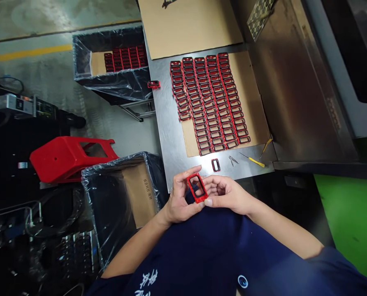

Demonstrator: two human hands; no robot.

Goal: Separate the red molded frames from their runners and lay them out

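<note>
A steel bench (166,135) stands over a grey floor. Nearest, just off its near edge, the left hand (179,201) and right hand (226,195) both grip one red frame (197,188). A loose frame (215,165) lies just beyond, then tweezers (233,160), then rows of frames (210,102) on cardboard (254,111).
</note>
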